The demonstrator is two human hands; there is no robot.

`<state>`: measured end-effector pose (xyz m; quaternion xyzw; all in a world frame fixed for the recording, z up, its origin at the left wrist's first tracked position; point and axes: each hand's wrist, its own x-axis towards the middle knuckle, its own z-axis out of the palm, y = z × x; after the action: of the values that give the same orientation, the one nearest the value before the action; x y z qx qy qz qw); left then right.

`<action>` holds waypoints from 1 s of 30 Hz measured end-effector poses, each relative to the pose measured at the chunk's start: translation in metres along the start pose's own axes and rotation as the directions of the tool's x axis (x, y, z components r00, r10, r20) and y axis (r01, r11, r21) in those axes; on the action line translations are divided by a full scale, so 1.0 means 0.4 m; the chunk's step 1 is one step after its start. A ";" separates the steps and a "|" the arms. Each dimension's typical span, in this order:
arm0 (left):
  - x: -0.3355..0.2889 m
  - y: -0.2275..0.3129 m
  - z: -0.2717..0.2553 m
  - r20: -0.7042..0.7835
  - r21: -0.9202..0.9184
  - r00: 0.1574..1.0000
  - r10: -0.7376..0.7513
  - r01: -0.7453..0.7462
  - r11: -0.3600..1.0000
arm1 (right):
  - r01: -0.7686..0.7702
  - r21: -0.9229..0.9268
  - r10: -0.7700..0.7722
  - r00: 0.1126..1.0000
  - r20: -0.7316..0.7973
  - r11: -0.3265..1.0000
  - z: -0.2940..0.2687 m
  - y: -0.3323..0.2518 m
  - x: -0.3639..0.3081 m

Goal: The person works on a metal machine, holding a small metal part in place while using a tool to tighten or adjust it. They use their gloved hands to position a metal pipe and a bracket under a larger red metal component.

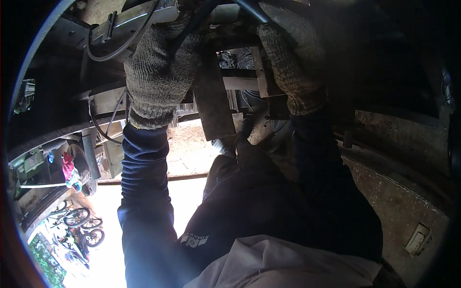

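Both my hands wear grey knit work gloves and are raised at the top of the head view. My left hand (161, 72) is closed round a dark bar-like handle (204, 14), which slants up and to the right. My right hand (294, 60) is wrapped round a second dark handle (250, 9), slanting up and to the left. The two handles draw closer together toward the upper edge, where whatever they belong to is cut off. Between and below my hands, a flat dark plate (215, 108) sticks out toward me.
A metal frame with a curved cable (108, 58) lies at upper left. Pink cloth (69, 168) hangs at left, above several bicycles (79, 221) outside in bright light. On the right are a wall (384, 197) and a pale switch-like plate (418, 239). Deep shadow hides the upper right.
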<state>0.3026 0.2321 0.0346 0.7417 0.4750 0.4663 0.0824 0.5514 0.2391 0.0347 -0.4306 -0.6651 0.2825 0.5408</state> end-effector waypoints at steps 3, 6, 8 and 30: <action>-0.003 -0.003 -0.003 -0.004 0.048 0.996 0.086 -0.085 0.995 | 0.020 -0.027 -0.020 1.000 0.001 0.999 0.001 0.002 0.001; 0.001 0.007 -0.001 0.004 0.098 0.998 0.066 -0.066 0.993 | 0.032 -0.047 -0.031 1.000 0.003 0.998 -0.002 0.004 0.003; 0.003 0.007 -0.001 0.002 0.060 0.997 0.071 -0.071 0.996 | 0.038 -0.059 -0.038 0.999 0.003 0.998 -0.004 0.002 0.004; 0.011 0.030 -0.006 0.009 -0.078 1.000 0.018 -0.017 0.997 | 0.082 -0.106 -0.080 0.996 0.026 0.991 -0.007 0.015 0.001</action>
<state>0.3088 0.2284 0.0453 0.7441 0.4495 0.4819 0.1096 0.5555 0.2420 0.0307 -0.4284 -0.7020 0.2290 0.5208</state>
